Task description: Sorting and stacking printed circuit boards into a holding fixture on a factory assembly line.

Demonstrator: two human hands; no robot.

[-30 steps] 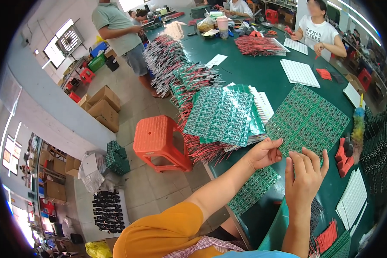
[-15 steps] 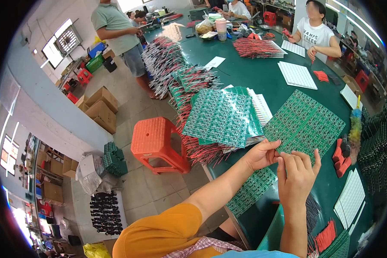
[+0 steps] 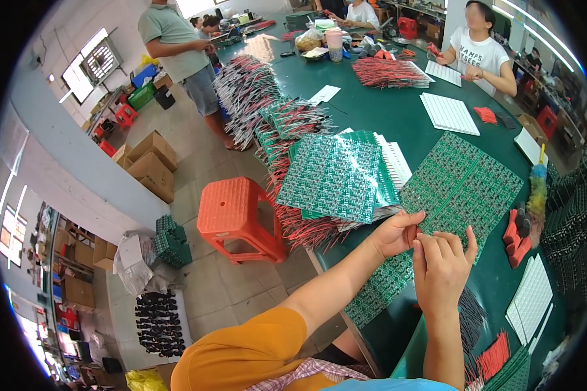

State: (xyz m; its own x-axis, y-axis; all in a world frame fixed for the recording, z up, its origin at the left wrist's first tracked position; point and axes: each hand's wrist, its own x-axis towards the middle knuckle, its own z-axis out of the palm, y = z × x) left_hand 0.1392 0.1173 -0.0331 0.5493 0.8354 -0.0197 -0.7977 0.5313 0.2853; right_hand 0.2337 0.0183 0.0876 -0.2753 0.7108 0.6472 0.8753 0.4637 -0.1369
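A green circuit board panel (image 3: 466,186) lies in front of me on the table, its near edge meeting my hands. My left hand (image 3: 396,234) is closed, thumb against fingers, at that edge; what it pinches is hidden. Just beside it, my right hand (image 3: 442,264) presses thumb and forefinger together with the other fingers raised. Anything in that pinch is too small to name. Another green circuit board panel (image 3: 381,290) lies partly under my left forearm. To the left of my hands rests a pile of circuit board panels (image 3: 329,176).
Red wires (image 3: 306,228) stick out beneath the pile. Black wires (image 3: 471,319) and red wires (image 3: 494,358) lie at near right, by white panels (image 3: 530,300) and a red-handled tool (image 3: 516,241). A red stool (image 3: 231,208) stands left of the table. Across it sits a co-worker (image 3: 479,58).
My right hand has shifted slightly left, closer to my left hand. The left hand stays almost in place. The co-worker across the table has moved their hands slightly.
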